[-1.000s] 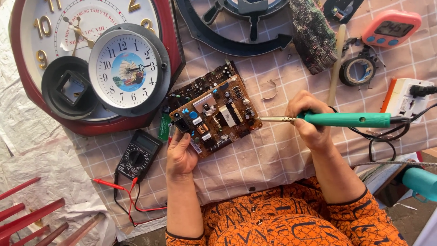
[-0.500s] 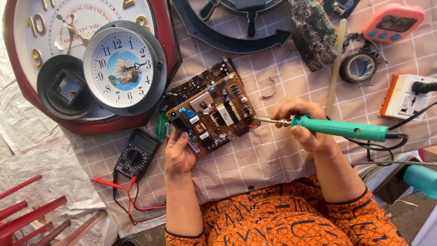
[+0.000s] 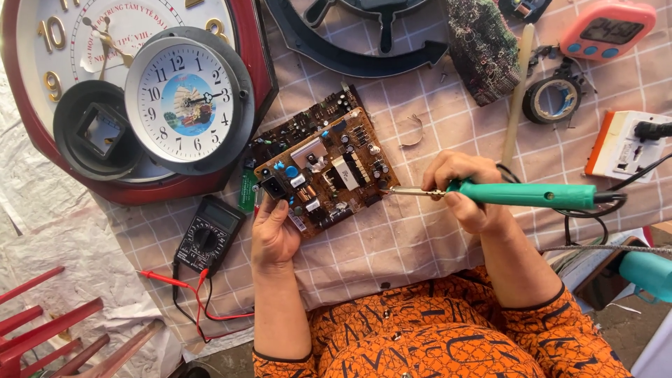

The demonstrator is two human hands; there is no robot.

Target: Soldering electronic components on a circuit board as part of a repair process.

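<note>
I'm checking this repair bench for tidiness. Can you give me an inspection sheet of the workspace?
Surface: beige checked cloth, wrinkled.
Job's things: brown circuit board, tilted; green-handled soldering iron, tip at board's right edge.
Clutter: black multimeter, round white-faced clock, black tape roll, pink timer.
Grippers: left hand grips board; right hand holds iron.
Cables: red and black probe leads; black cord.
Surroundings: red slats, white power strip.

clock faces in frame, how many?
2. A large red-framed wall clock at top left, partly cut off by the picture's edge, and a small round white clock lying on top of it. No others in view.
</note>
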